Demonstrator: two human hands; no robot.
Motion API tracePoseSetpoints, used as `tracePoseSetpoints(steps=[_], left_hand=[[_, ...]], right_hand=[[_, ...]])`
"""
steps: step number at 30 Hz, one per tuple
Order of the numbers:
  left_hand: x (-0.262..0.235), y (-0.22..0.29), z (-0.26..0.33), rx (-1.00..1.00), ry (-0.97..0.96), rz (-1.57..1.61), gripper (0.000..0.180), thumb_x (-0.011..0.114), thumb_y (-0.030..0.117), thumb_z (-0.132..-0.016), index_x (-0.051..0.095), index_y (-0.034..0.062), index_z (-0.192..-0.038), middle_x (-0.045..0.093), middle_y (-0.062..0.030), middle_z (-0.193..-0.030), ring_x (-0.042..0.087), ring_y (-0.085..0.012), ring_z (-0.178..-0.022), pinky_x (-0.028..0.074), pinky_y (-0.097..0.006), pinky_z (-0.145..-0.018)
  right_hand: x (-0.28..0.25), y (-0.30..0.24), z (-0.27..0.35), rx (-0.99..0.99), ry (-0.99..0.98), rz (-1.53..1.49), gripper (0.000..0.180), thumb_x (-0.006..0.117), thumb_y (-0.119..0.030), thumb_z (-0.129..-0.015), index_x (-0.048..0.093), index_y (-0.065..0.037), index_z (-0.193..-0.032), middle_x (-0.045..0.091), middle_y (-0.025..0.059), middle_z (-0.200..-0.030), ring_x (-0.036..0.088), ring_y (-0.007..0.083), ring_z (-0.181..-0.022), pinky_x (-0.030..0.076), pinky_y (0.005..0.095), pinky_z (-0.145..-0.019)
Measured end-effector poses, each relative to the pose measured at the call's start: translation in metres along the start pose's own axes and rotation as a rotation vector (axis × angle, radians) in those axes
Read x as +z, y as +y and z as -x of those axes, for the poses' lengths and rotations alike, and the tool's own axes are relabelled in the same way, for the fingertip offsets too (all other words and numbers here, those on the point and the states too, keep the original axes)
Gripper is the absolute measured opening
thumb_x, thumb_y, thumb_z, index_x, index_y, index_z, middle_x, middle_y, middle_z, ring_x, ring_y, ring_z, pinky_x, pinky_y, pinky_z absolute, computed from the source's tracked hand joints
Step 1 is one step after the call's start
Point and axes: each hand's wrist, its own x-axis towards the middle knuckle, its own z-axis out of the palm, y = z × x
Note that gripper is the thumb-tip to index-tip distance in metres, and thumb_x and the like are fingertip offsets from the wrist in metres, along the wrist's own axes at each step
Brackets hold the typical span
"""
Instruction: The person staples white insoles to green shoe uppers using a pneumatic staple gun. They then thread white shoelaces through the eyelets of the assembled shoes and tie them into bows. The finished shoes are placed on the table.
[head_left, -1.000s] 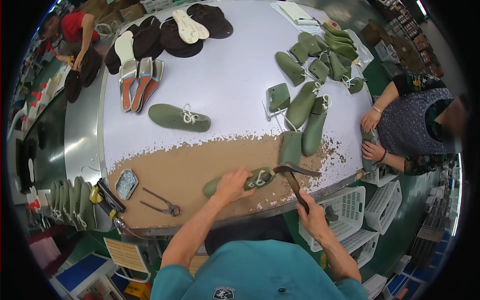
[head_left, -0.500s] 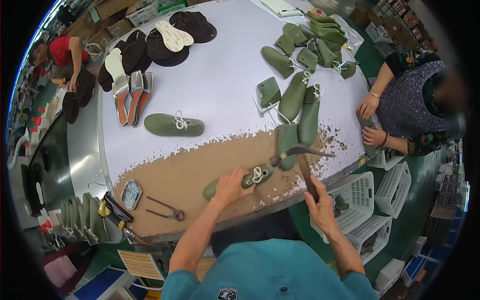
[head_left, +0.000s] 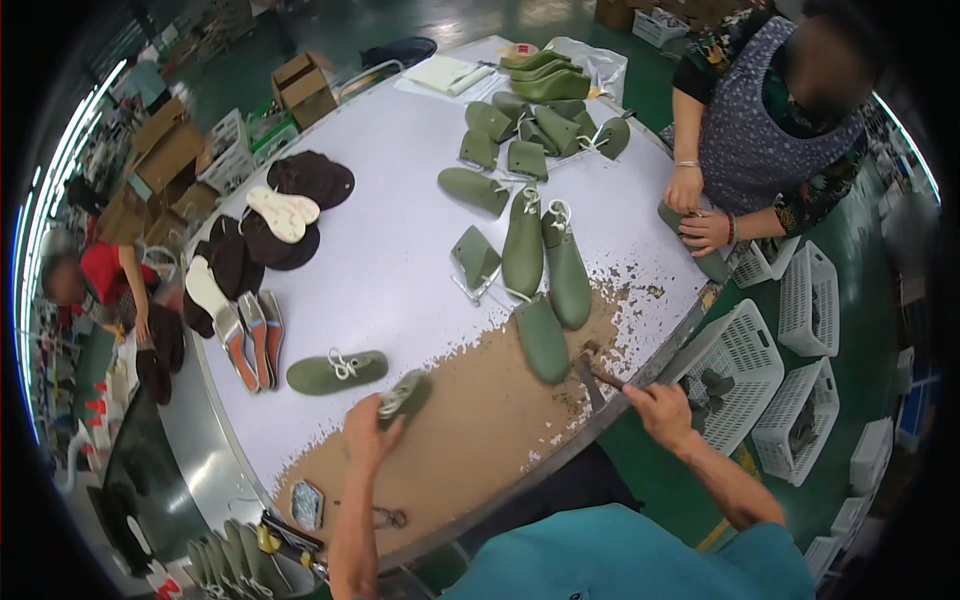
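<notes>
My left hand (head_left: 370,435) is closed around a green shoe last (head_left: 405,397) with white lace, above where the brown and white table surfaces meet. Just left of it, another laced green shoe last (head_left: 318,374) lies on its side. On the right, my right hand (head_left: 662,412) grips the handle of a hammer (head_left: 588,378), its head down at the table's front edge. Several green lasts lie ahead of the hammer, the nearest a last (head_left: 543,340) partly over the brown area. Pincers (head_left: 392,517) sit near my left forearm, partly hidden by it.
At the left lie metal-heeled insoles (head_left: 250,340) and dark brown uppers (head_left: 290,240). A faceted block (head_left: 307,505) is near the front left. Across the right edge, a co-worker's hands (head_left: 700,215) hold a green last. White crates (head_left: 735,370) stand on the floor at right.
My left hand has carried the last leftward, off the brown area's middle, toward the other laced last. The hammer has come down to the table's front edge. My head view has shifted.
</notes>
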Motion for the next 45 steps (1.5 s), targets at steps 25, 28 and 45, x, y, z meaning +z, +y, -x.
tracePoseSetpoints(steps=[25, 28, 45], left_hand=[[0.113, 0.092, 0.023, -0.649, -0.288, 0.711, 0.047, 0.067, 0.030, -0.101, 0.064, -0.0054, -0.133, 0.074, -0.0241, -0.117, 0.073, -0.0325, -0.109, 0.056, -0.042, -0.095], [0.086, 0.119, 0.031, -0.636, -0.316, 0.632, 0.031, 0.066, 0.022, -0.099, 0.071, 0.0001, -0.121, 0.076, -0.0233, -0.109, 0.074, -0.0371, -0.102, 0.056, -0.045, -0.090], [0.041, 0.115, 0.072, -0.704, 0.055, 0.828, 0.025, 0.063, 0.015, -0.104, 0.073, -0.0015, -0.119, 0.077, -0.0116, -0.101, 0.071, -0.0191, -0.098, 0.055, -0.034, -0.089]], right_hand=[[0.085, -0.193, -0.160, 0.089, -0.869, -0.859, 0.024, 0.067, -0.025, -0.095, 0.075, -0.003, -0.102, 0.073, 0.0171, -0.107, 0.063, 0.0394, -0.109, 0.049, 0.0477, -0.098], [0.096, -0.204, -0.185, -0.031, -0.497, -0.734, 0.026, 0.066, -0.027, -0.094, 0.077, -0.005, -0.101, 0.076, 0.0174, -0.102, 0.065, 0.0386, -0.105, 0.050, 0.0496, -0.094], [0.111, -0.197, -0.211, 0.424, -0.588, -1.247, 0.028, 0.053, -0.028, -0.107, 0.059, -0.001, -0.107, 0.073, 0.0110, -0.099, 0.067, 0.0202, -0.089, 0.052, 0.0383, -0.087]])
